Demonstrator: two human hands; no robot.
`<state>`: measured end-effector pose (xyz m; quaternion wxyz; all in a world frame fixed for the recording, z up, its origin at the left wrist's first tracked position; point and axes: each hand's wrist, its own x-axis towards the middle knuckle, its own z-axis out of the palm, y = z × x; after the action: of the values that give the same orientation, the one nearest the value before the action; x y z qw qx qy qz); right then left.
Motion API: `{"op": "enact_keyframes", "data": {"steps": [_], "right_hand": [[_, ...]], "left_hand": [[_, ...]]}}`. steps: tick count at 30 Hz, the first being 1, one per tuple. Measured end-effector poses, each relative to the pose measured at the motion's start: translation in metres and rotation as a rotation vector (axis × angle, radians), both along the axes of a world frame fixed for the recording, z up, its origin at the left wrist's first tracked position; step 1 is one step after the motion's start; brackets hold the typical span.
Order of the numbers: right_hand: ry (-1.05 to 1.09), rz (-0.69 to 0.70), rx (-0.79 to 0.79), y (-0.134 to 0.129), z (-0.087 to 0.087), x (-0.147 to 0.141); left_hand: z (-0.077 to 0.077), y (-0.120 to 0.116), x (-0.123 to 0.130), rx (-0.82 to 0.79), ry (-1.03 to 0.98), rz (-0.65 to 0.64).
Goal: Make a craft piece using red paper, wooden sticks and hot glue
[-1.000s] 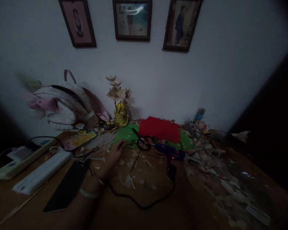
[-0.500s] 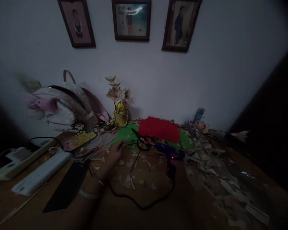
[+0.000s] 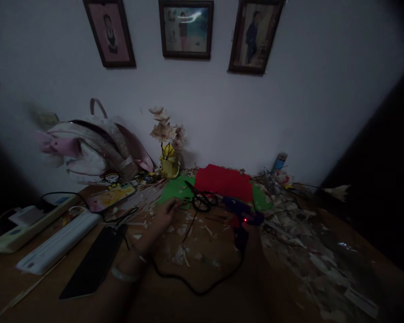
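My right hand (image 3: pixel 252 234) is wrapped round the handle of a dark blue glue gun (image 3: pixel 239 209), whose small red light glows. The gun's nozzle points left toward black-handled scissors (image 3: pixel 202 200), which lie partly on green paper (image 3: pixel 175 187). My left hand (image 3: pixel 164 216) is closed in a pinch just left of the scissors. What its fingertips hold is too dark and small to make out. Below the scissors, pale scraps (image 3: pixel 180 255) are scattered on the wooden table, and the gun's black cord (image 3: pixel 195 291) loops between my forearms.
Red paper (image 3: pixel 224 181) lies at the back. A yellow pot (image 3: pixel 170 167) holds paper-like flowers. On the left are a backpack (image 3: pixel 87 143), a power strip (image 3: pixel 43 224), a white long box (image 3: pixel 59 242) and a dark flat slab (image 3: pixel 94 264). Scraps (image 3: pixel 309 242) heap on the right.
My right hand has come into clear view, gripping the glue gun, which has shifted slightly right and up. My left hand stays nearly in place, still pinched.
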<state>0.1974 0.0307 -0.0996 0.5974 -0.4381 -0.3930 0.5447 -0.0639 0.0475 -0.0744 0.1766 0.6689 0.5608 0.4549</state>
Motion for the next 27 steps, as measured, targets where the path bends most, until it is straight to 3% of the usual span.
{"op": "enact_keyframes", "data": {"steps": [16, 27], "right_hand": [[-0.052, -0.021, 0.058, 0.0009, 0.0034, -0.0037], [-0.190, -0.166, 0.021, 0.0048, -0.0025, 0.0025]], "left_hand": [[-0.0078, 0.0053, -0.0009, -0.003, 0.017, -0.005], [-0.0069, 0.0048, -0.0032, -0.018, -0.006, -0.012]]}}
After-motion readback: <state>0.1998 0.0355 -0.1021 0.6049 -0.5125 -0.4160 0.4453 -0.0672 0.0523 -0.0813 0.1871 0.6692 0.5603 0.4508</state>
